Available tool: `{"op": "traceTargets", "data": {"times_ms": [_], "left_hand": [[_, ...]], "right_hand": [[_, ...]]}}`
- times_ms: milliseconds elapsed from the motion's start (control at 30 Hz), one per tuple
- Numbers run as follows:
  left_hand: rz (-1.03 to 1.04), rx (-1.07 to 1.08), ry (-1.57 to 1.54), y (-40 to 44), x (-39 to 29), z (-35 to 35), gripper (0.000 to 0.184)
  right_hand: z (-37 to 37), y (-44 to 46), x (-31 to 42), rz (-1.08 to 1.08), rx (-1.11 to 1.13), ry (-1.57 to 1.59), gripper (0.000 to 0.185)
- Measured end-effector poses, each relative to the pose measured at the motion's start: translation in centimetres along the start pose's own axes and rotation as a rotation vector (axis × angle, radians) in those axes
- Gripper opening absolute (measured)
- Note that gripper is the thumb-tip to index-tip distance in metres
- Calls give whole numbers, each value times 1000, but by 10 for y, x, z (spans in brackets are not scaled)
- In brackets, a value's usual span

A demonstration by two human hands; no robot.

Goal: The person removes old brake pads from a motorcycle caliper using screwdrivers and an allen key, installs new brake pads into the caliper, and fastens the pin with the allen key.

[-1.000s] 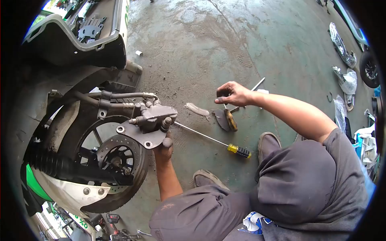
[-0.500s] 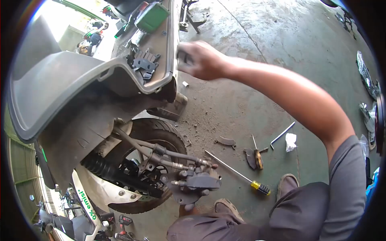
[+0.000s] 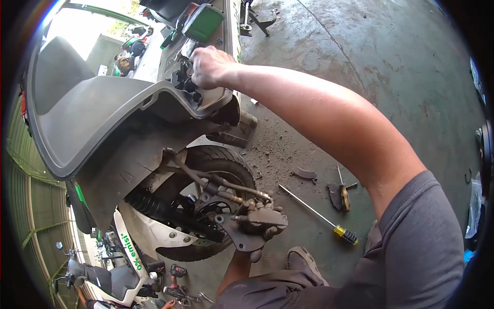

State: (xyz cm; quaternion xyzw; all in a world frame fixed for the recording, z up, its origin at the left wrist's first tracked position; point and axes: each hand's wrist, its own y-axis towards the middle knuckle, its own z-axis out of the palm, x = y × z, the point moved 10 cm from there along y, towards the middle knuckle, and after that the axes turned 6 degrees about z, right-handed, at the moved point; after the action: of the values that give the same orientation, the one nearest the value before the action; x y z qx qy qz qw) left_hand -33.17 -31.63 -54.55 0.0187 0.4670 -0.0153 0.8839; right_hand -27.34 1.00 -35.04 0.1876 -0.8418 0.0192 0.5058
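A dirty brake caliper (image 3: pixel 265 220) with a flat metal bracket hangs on its hoses beside the scooter's front wheel (image 3: pixel 226 165). From below, my left hand (image 3: pixel 253 256) grips it, mostly hidden by the caliper. My right hand (image 3: pixel 210 67) is at the scooter's floorboard (image 3: pixel 212 97), with curled fingers over a cluster of black brake parts (image 3: pixel 184 82). What those fingers hold is hidden. Beyond them a green box (image 3: pixel 205 23) rests on the floorboard.
On the floor lie a yellow-handled screwdriver (image 3: pixel 321 216), a worn brake pad (image 3: pixel 304 174) and other small tools (image 3: pixel 342 195). Loose dirt (image 3: pixel 283 141) is scattered near the wheel. A red-and-black power drill (image 3: pixel 177 275) is at the bottom, near another scooter (image 3: pixel 110 278).
My right hand has moved left, from beside the floorboard onto the black parts; a dark thing showed in its fingers earlier. The caliper has turned in my left hand. The view has shifted.
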Motion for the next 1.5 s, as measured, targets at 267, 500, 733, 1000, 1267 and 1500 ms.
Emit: {"op": "traceTargets", "data": {"times_ms": [267,500,733,1000,1267,1500], "left_hand": [[-243,130,407,14,-30,91,101],[-181,98,-172,63,-44,201,107],[173,6,-467,101,-42,225,81],[354,-63,-419,95,-46,220,40],[415,-129,-319,80,-26,198,40],[721,-268,116,73,-44,184,48]], "right_hand": [[-109,-76,-47,-234,144,1143,22],[-206,-242,-87,-341,-279,959,20],[-209,-340,-35,-753,-476,350,28],[-188,-312,11,-1130,-428,155,24],[-188,-303,5,-374,-270,381,40],[-175,-314,22,-264,-245,-74,29]]}}
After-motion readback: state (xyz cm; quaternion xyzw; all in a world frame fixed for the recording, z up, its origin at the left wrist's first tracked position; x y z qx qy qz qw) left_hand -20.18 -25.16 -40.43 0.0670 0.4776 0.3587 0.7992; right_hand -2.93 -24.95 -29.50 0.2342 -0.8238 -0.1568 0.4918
